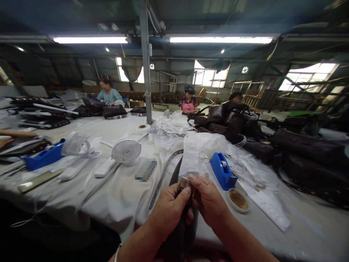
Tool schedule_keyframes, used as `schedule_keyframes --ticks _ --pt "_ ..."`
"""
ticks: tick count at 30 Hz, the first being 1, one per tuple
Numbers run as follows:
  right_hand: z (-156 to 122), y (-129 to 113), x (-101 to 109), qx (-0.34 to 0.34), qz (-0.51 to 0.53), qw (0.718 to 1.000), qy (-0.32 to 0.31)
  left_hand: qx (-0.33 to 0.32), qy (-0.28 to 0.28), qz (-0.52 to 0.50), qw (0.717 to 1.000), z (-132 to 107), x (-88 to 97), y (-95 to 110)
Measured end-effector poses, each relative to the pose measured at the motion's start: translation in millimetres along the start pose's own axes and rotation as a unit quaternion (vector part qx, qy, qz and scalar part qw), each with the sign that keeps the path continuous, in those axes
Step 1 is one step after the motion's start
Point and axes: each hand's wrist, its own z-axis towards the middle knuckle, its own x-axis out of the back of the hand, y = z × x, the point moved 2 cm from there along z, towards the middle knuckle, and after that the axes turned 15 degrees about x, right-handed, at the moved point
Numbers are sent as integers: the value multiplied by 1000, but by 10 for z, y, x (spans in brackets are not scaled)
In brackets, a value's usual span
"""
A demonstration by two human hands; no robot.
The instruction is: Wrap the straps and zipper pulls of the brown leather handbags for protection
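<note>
Close in front of me, both hands meet at a small gold-coloured metal fitting (184, 181), which looks like a buckle. It sits on a dark leather strap (176, 171) whose narrow end points up and away. My left hand (168, 205) is closed, its thumb pressed on the fitting from the left. From the right, my right hand (208, 198) pinches the fitting's upper edge between thumb and fingers. Dark material hangs below the hands toward my lap; the fingers partly hide how it joins the strap.
A blue tape dispenser (223, 171) and a tape roll (238, 201) lie to the right. White fans (127, 150) and another blue dispenser (45, 155) stand left. Dark bags (308, 149) are piled at right, clear plastic (170, 125) ahead. A post (145, 65) rises mid-table; several people sit beyond.
</note>
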Motion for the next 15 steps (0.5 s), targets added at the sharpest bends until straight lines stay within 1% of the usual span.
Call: schedule_keyframes --ticks 3,6,8,10,13,15 --pt "-19 25 27 -8 -11 1000 -8 11 7 6 1000 21 -5 -16" --pt "-48 64 48 -6 -23 1000 1 11 10 1 1000 48 -2 -34" --pt "-65 83 53 -3 -23 1000 2 19 1 -12 1000 45 10 -54" --pt "-68 84 52 -3 -15 1000 1 28 -22 -27 999 9 29 -80" --pt "-38 38 59 33 2 999 29 41 -55 -39 997 -87 69 -119" --pt "-16 5 60 67 9 996 53 47 -45 -21 998 -145 99 -132"
